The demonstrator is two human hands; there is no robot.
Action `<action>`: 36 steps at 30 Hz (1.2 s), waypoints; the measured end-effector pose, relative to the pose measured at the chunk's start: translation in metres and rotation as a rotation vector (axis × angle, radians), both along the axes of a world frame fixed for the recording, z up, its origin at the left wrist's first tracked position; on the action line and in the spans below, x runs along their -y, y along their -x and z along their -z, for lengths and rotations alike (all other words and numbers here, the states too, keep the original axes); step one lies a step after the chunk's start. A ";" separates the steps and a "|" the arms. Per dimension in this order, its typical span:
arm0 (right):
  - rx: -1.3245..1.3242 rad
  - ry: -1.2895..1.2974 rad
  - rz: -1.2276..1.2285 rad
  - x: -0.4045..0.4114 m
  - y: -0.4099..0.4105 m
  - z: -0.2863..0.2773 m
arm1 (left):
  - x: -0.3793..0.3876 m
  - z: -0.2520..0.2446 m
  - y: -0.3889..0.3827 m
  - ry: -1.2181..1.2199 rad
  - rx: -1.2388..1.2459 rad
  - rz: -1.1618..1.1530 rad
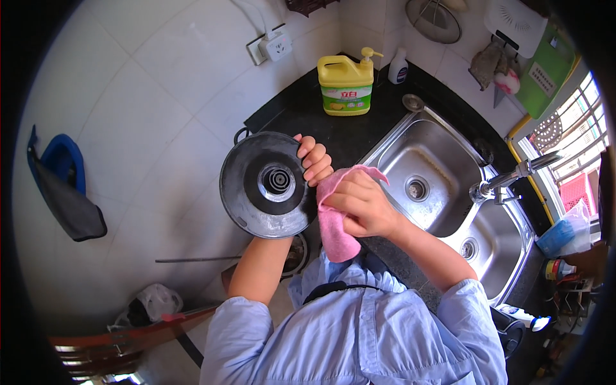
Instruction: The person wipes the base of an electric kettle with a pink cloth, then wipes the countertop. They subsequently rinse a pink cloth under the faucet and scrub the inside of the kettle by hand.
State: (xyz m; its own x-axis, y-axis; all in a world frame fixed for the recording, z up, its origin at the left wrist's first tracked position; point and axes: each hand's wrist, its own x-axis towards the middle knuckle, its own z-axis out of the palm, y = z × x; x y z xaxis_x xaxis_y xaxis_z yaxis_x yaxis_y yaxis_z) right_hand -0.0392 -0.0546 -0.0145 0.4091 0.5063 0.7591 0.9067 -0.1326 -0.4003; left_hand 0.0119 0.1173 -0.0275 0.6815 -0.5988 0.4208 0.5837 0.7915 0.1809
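Raised before me is a round black disc [231,202] with a ringed metal connector at its centre, resembling an electric kettle's power base. A small black loop [241,135] sticks out at its upper left rim. My left hand [314,161] holds it from behind; the fingers curl over the right rim, while the palm is hidden. A pink cloth [337,240] is bunched in my right hand [363,204], close beside the disc's right edge and the left fingers. Part of the cloth hangs down below the hand.
A yellow detergent jug [345,79] with a pump and a white bottle [398,66] stand on the black counter [288,115]. To the right lies a double steel sink [418,154] with a faucet [500,180]. A wall socket [274,45] holds a plug.
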 end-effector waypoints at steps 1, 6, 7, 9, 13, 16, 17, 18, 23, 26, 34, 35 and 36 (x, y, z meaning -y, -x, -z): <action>-0.107 -0.075 -0.013 0.001 0.002 0.000 | -0.002 -0.004 0.001 -0.040 0.013 -0.029; -0.585 -0.358 0.184 0.000 0.005 0.040 | 0.002 -0.020 -0.014 -0.229 0.148 -0.253; -0.716 -0.295 0.140 -0.012 0.011 0.016 | 0.001 -0.018 -0.016 -0.231 0.147 -0.255; -0.425 0.671 0.643 -0.033 0.022 -0.030 | 0.006 -0.018 -0.019 -0.435 0.230 -0.476; -1.031 -0.214 0.336 -0.033 0.036 0.030 | 0.027 -0.022 -0.014 -0.627 0.214 -0.697; -0.413 -0.002 0.600 -0.026 0.007 0.056 | 0.024 -0.028 -0.013 -0.894 0.162 -0.750; -0.411 -0.005 0.611 -0.019 0.005 0.059 | 0.021 -0.029 -0.011 -1.028 0.131 -0.780; -0.462 0.302 0.627 -0.018 0.008 0.026 | 0.009 -0.024 0.001 -1.077 0.102 -0.848; -0.370 0.517 0.796 -0.017 0.005 0.056 | -0.068 0.022 0.041 -1.249 0.049 -0.691; -0.495 0.443 0.779 -0.014 0.006 0.061 | -0.075 0.032 0.070 -1.065 -0.072 -0.544; -0.296 0.593 0.603 -0.033 0.010 0.049 | -0.023 0.011 0.096 -0.958 -0.229 -0.963; -0.380 0.291 0.380 -0.024 0.000 0.076 | -0.020 0.008 0.097 -1.014 -0.168 -1.021; -0.455 -0.010 0.142 -0.023 -0.005 0.075 | -0.021 0.006 0.101 -1.084 -0.093 -1.077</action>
State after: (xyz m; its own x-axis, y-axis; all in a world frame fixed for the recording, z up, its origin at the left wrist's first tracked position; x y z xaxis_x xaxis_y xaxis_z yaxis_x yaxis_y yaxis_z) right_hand -0.0345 -0.0311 -0.0894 0.7657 0.4147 0.4917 0.6124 -0.2363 -0.7544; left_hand -0.0888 0.1384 -0.0339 0.9782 0.2010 0.0530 -0.1219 0.3479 0.9296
